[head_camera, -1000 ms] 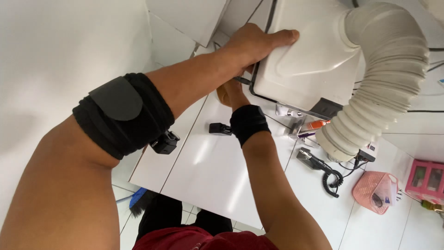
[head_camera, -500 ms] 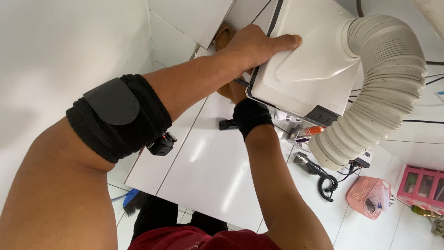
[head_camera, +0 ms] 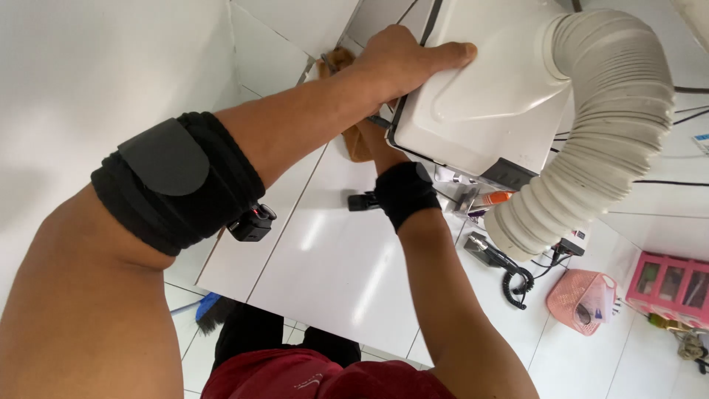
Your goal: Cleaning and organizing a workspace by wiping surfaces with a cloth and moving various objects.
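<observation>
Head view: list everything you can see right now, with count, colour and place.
Box unit: one, white, top centre, under the left hand.
Hose: one, white, ribbed, bends from the unit down to the right.
Panels: white, glossy, below the arms.
Basket: one, pink, lower right.
Coiled cord: one, black, left of the basket.
Crate: one, pink, right edge.
Left hand: on the unit's upper left corner; black band on its arm.
Right hand: mostly hidden under the unit; black wristband.
</observation>
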